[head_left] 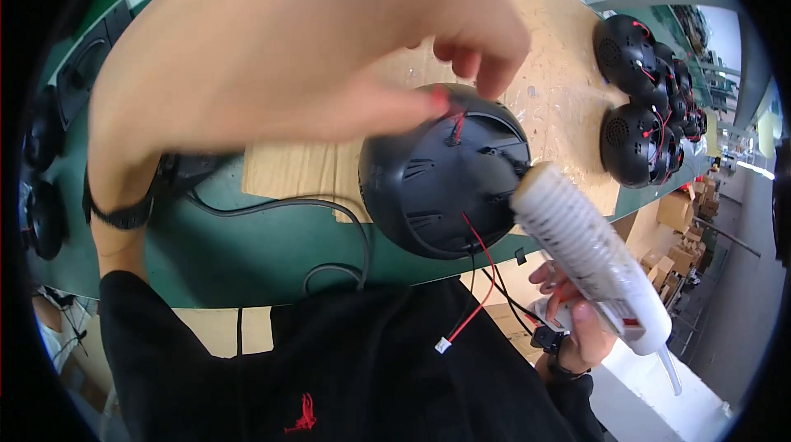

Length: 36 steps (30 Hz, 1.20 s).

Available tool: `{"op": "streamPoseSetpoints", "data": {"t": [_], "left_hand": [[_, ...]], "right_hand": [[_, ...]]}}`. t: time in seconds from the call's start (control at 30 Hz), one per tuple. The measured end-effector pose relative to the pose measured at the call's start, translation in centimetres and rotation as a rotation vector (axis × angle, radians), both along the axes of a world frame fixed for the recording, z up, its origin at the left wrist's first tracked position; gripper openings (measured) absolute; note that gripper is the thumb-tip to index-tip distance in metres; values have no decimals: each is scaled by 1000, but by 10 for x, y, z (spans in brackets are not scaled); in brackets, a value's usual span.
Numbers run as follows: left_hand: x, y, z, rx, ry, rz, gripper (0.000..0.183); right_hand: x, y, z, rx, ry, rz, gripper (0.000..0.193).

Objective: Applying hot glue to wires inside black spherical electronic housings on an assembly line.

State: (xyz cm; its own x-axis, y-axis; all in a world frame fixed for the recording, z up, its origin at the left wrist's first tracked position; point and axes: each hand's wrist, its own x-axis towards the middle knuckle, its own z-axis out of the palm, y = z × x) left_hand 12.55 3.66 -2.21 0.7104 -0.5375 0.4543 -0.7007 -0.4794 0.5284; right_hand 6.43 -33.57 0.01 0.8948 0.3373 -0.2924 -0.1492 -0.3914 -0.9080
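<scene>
A black round plastic housing (412, 195) sits on the work table in front of me, its hollow side toward me. Red and black wires come out of it, and one pair hangs down to a small white connector (442, 345). My right hand (583, 331) grips the handle of a white hot glue gun (589, 248) with a ribbed barrel and a glue stick at its rear. The gun's front end is at the housing's right inner edge. My left hand (461, 22) hovers over the housing's top, blurred, thumb and curled fingers apart. The thumb tip is beside a short red wire.
Several similar black housings (628, 145) with red wires stand at the right of the table. A sheet of cardboard (552, 63) covers part of the green tabletop (239, 252). A grey cable (280, 201) loops at the left front. Cardboard boxes (680, 211) stack beyond the right edge.
</scene>
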Motion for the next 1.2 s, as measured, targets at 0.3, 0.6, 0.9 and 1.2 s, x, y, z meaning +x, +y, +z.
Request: {"op": "streamPoseSetpoints", "data": {"t": [0.3, 0.6, 0.9, 1.2], "left_hand": [[-103, -70, 21, 268, -55, 81, 35], [-116, -93, -31, 178, -334, 18, 24], [-126, -90, -28, 186, -210, -25, 28], [-119, -90, -26, 124, -267, 42, 29]], "right_hand": [[11, -24, 15, -288, -98, 72, 39], [31, -9, 55, -416, -92, 170, 51], [29, -34, 64, -680, -274, 189, 60], [34, -56, 72, -706, -400, 231, 74]]}}
